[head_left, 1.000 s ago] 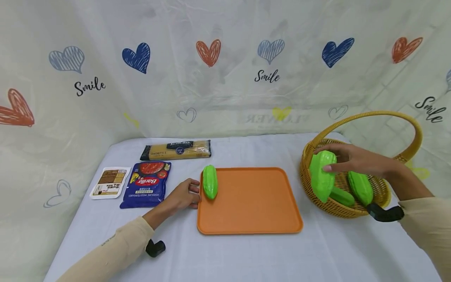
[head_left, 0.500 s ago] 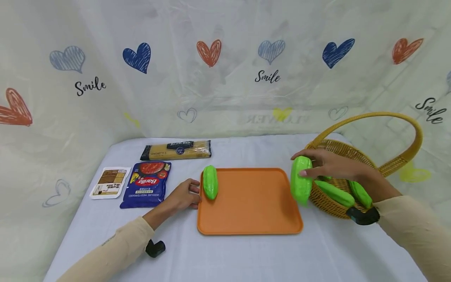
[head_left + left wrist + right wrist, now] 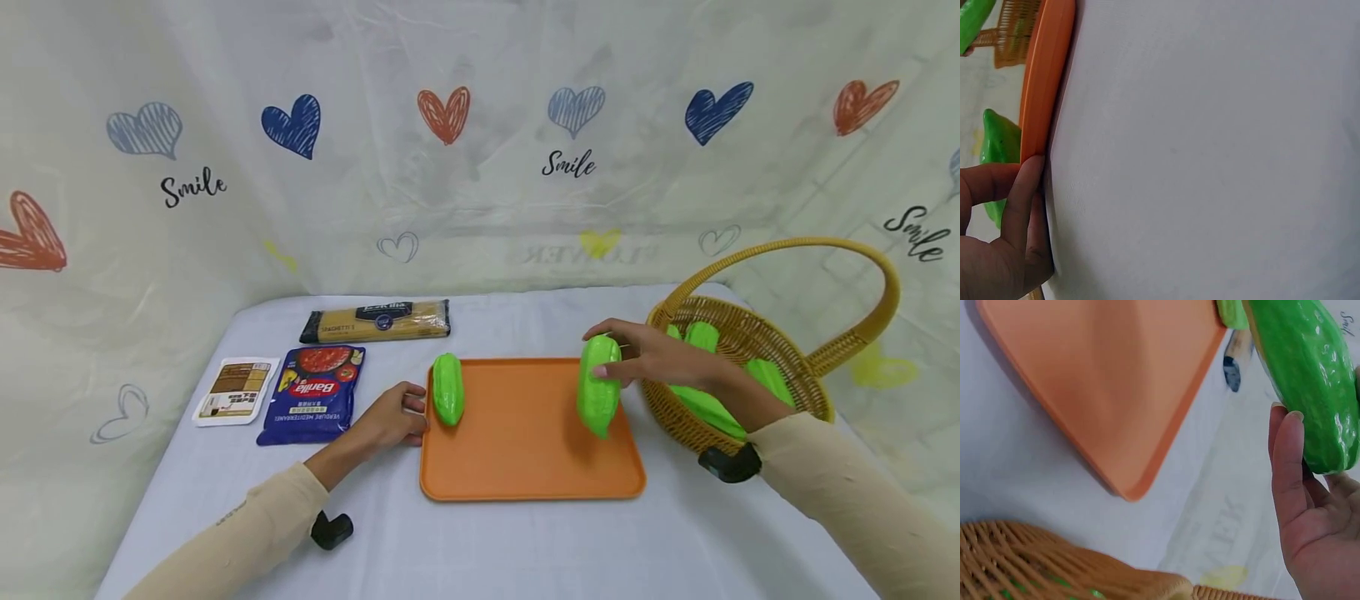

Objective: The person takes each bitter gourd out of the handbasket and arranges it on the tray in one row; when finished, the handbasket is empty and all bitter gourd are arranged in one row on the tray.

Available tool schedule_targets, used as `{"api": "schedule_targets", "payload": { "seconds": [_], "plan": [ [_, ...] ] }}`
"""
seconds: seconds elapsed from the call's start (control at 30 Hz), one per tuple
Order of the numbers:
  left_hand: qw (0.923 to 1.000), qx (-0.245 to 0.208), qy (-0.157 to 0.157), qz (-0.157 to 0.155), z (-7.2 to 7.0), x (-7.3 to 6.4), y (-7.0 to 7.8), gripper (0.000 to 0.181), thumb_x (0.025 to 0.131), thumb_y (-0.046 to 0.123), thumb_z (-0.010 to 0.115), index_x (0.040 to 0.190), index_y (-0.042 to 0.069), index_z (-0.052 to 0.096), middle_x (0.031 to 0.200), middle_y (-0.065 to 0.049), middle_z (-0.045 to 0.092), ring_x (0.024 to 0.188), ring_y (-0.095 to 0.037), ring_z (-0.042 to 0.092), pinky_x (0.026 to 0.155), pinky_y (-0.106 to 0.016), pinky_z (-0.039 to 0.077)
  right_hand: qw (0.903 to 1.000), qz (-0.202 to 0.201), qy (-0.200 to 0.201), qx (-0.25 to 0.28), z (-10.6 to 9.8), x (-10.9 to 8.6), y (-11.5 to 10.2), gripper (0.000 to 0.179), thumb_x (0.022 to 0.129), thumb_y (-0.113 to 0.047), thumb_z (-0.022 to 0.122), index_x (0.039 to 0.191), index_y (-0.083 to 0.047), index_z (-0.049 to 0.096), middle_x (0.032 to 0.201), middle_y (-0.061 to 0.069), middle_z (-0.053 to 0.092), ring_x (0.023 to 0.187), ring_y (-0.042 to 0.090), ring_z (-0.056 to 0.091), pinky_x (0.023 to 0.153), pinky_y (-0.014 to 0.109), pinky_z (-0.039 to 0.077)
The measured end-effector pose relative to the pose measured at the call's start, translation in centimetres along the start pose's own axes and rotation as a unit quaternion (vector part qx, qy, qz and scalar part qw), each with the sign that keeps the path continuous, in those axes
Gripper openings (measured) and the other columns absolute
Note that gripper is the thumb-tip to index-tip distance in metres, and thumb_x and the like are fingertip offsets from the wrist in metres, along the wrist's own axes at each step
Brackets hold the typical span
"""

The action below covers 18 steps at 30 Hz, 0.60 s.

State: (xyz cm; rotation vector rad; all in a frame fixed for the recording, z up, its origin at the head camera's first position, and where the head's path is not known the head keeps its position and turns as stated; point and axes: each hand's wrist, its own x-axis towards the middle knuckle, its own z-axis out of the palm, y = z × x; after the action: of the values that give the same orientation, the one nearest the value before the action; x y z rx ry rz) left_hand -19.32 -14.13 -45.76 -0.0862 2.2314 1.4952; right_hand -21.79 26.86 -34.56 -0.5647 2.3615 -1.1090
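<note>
Hands [image 3: 392,415] [image 3: 660,354] hold orange tray [image 3: 517,446] (left) and green gourd [image 3: 597,404] above (right).

**Heart-printed sheeting encloses a white-covered counter**

The counter [image 3: 525,550] wears a plain white cloth, faintly creased. Beyond its far edge hangs a pale, slightly glossy sheet [image 3: 495,192], rippled and wrinkled, which also runs along the counter's left and right sides like walls. High above the counter's far edge, a row of sketched hearts alternates pale blue [image 3: 145,131], dark blue [image 3: 291,127] and red [image 3: 444,116], with "Smile" [image 3: 568,164] in black script beneath some. Lower, just above that edge, are thin outlined hearts [image 3: 397,247], a yellow heart [image 3: 600,243] and faint reversed lettering [image 3: 590,254]. Right of the counter, pale lines [image 3: 832,179] cross the sheet. Soft light covers everything, leaving blurred shadows on the cloth.
</note>
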Motion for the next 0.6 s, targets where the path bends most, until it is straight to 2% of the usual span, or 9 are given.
{"api": "schedule_targets", "payload": {
  "seconds": [0.23, 0.4, 0.6],
  "plan": [
    [1.0, -0.003, -0.003, 0.003, 0.0, 0.1, -0.1, 0.056, 0.084, -0.002, 0.068, 0.136, 0.001, 0.049, 0.119, -0.015, 0.056, 0.091, -0.021, 0.065, 0.071, -0.032, 0.064, 0.9993, -0.009, 0.01, 0.035, 1.0, 1.3, 0.2, 0.053, 0.094, -0.027, 0.071, 0.137, -0.011, 0.046, 0.11, 0.015, 0.062, 0.09, 0.028, 0.066, 0.075, 0.039, 0.061],
    [1.0, -0.002, -0.002, 0.004, 0.0, 0.1, -0.1, 0.056, 0.084, -0.002, 0.068, 0.136, 0.001, 0.049, 0.119, -0.015, 0.056, 0.09, -0.021, 0.065, 0.07, -0.032, 0.064, 0.9992, -0.02, 0.019, 0.031, 1.6, 2.1, 0.1, 0.051, 0.094, -0.026, 0.071, 0.135, -0.009, 0.048, 0.105, 0.014, 0.064, 0.084, 0.026, 0.065, 0.069, 0.037, 0.06],
    [1.0, 0.006, 0.001, -0.005, -0.1, 0.4, -0.1, 0.055, 0.085, -0.001, 0.068, 0.137, 0.003, 0.049, 0.119, -0.014, 0.057, 0.09, -0.021, 0.066, 0.07, -0.031, 0.064, 0.999, -0.019, 0.021, 0.033, 2.5, 3.0, 0.1, 0.049, 0.094, -0.027, 0.07, 0.135, -0.01, 0.05, 0.103, 0.012, 0.066, 0.086, 0.026, 0.065, 0.074, 0.042, 0.06]
  ]
}}
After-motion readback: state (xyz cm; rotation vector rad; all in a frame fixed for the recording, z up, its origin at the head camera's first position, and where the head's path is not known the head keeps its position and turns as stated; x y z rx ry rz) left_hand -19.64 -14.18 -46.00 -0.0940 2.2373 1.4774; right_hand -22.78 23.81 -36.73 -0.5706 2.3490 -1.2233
